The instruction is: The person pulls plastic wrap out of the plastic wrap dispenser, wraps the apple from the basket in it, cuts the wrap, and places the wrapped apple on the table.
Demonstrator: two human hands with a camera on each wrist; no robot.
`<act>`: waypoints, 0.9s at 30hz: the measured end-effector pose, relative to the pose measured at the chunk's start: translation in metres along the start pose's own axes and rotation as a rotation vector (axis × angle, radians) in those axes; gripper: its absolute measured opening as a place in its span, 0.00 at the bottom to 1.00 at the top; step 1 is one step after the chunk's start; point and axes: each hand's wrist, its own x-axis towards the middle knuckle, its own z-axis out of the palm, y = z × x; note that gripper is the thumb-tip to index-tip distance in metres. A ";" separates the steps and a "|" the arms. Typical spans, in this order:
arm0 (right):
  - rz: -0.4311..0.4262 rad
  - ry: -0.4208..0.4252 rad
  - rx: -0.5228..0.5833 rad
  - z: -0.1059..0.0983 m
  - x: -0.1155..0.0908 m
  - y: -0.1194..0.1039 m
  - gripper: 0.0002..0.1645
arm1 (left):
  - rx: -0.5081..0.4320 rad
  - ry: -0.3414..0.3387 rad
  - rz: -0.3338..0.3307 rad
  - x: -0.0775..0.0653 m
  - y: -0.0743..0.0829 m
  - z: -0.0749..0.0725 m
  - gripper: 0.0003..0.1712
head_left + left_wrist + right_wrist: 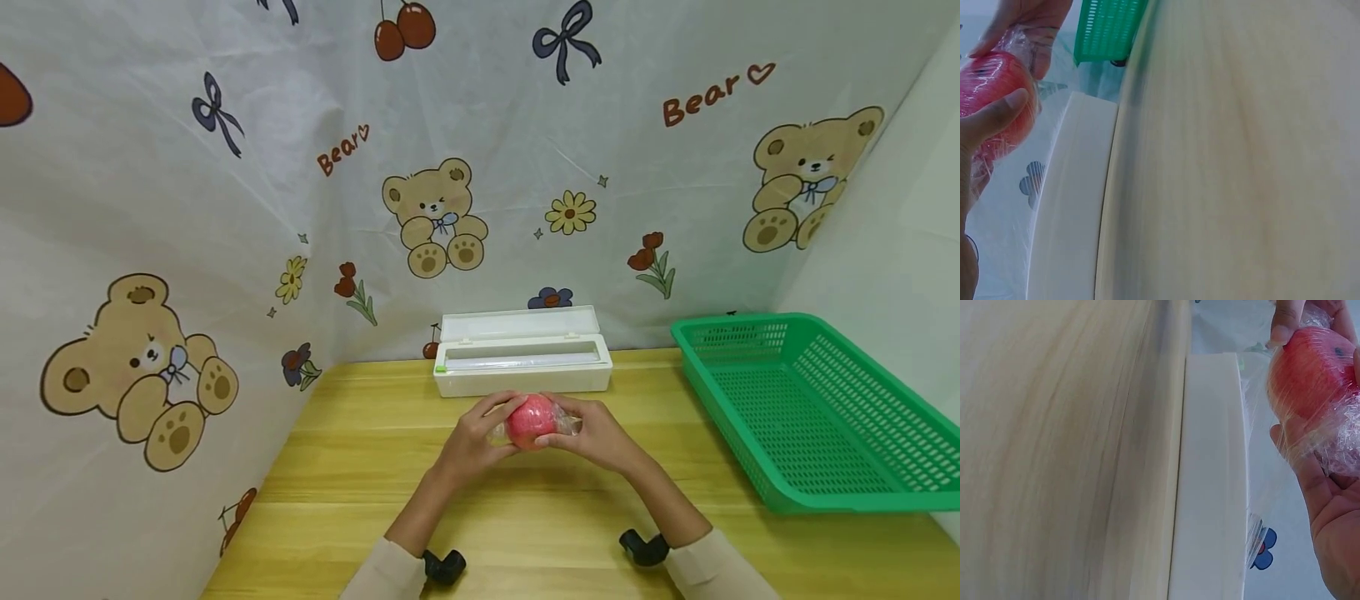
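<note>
A red apple (531, 421) is held up between both hands over the middle of the table, clear cling film wrapped around it. My left hand (472, 437) grips its left side, and the thumb lies across the apple (997, 81) in the left wrist view. On the other side my right hand (600, 433) pinches the apple and the film, fingers behind and thumb in front. Crumpled cling film (1342, 434) bunches at the right hand's side. Just behind the hands stands a white cling film box (522, 382), its lid raised and a roll inside.
A green plastic basket (862, 502) stands on the right of the wooden table (360, 475). Behind the table hangs a white cloth (480, 108) printed with bears and flowers. Black wrist devices (444, 567) sit at both cuffs.
</note>
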 end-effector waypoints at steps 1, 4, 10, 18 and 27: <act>-0.011 0.000 -0.008 0.000 0.000 0.001 0.43 | -0.004 -0.003 -0.003 0.000 0.000 0.000 0.49; -0.040 0.011 -0.033 0.001 0.000 0.003 0.46 | -0.019 -0.012 -0.011 0.000 0.000 -0.002 0.49; -0.102 0.060 -0.073 0.002 0.000 0.002 0.45 | -0.070 -0.021 -0.032 0.001 0.001 -0.004 0.49; -0.183 0.078 -0.121 0.002 0.000 0.005 0.47 | -0.138 -0.030 -0.072 0.000 -0.002 -0.002 0.48; -0.261 0.035 -0.107 0.001 0.001 0.004 0.50 | -0.189 -0.038 -0.136 0.001 -0.005 -0.002 0.47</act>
